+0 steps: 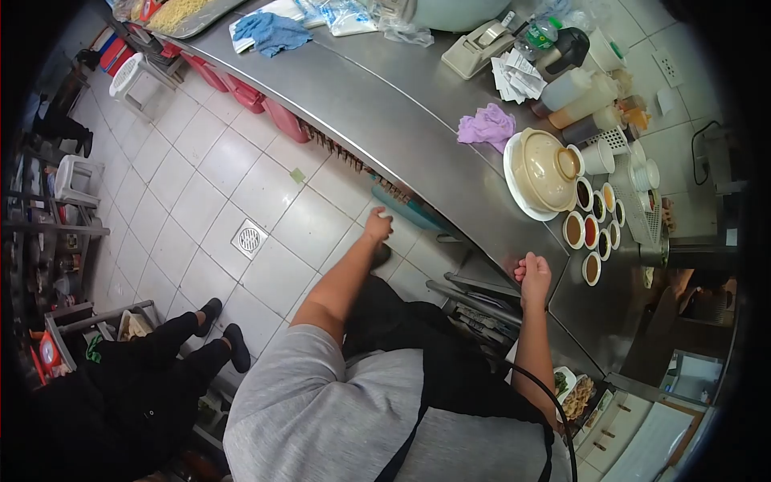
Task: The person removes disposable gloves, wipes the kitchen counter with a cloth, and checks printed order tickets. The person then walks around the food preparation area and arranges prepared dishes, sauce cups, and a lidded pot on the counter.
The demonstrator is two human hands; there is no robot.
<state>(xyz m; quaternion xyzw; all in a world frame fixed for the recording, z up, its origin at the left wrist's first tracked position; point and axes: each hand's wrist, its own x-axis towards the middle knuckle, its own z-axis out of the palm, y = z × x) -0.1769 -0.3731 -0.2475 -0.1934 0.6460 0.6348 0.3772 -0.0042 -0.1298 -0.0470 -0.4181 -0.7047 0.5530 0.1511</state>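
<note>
My left hand (380,226) hangs over the tiled floor beside the counter, its fingers loosely bent and apart, with nothing seen in it. My right hand (533,278) is at the edge of the steel counter (450,173), fingers curled in; no object shows in it. Nearest to it are small cups of sauce (592,268), brown, red and dark, grouped around a lidded beige clay pot (548,170) on a white plate (514,181). A purple cloth (487,127) lies crumpled beyond the pot.
Squeeze bottles (562,88), a tape dispenser (477,50) and paper slips (517,76) stand farther along the counter. A blue cloth (273,34) and a tray of noodles (181,16) lie at the far end. Behind, at left, is another person in dark clothes (152,386). White stools (140,80) stand on the floor.
</note>
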